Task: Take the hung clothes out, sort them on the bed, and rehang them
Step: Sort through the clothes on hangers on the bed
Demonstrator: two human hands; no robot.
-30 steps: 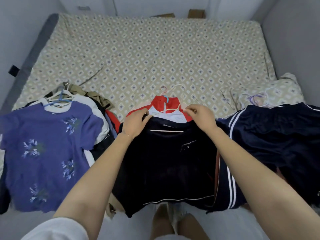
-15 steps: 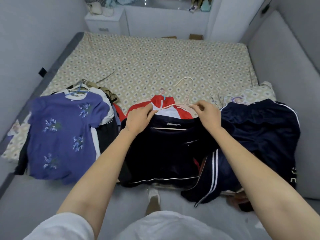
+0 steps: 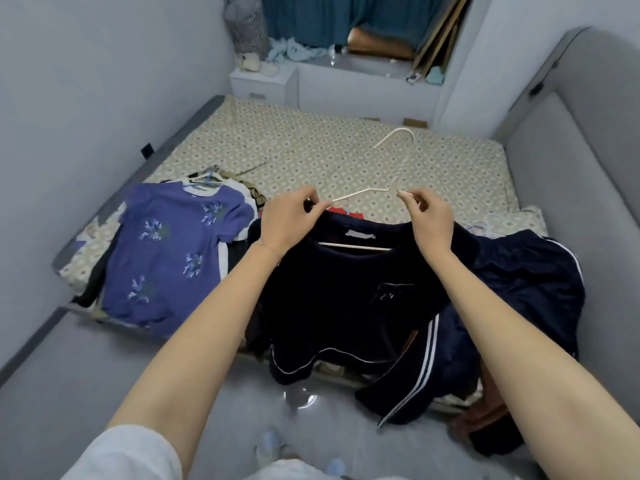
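A dark navy top [image 3: 346, 292] hangs on a pale hanger [image 3: 394, 161] lifted above the near edge of the bed [image 3: 346, 157]. My left hand [image 3: 287, 220] pinches the hanger's left shoulder and the collar. My right hand [image 3: 427, 216] pinches the hanger's right shoulder near the neck. A purple flowered T-shirt [image 3: 169, 251] tops a pile of hung clothes at the left. A navy garment with white stripes [image 3: 526, 299] lies at the right, draping over the bed's edge. A red and white garment [image 3: 343, 212] peeks out behind the navy top.
A grey padded headboard [image 3: 568, 140] runs along the bed's right side, and a grey wall stands at the left. A white nightstand [image 3: 263, 81] and a window ledge with clutter lie beyond the bed. Grey floor [image 3: 104, 375] spreads in front.
Both hands have raised the navy top on its hanger off the bed, and the hanger's hook now stands higher. The camera has pulled back, showing more of the room.
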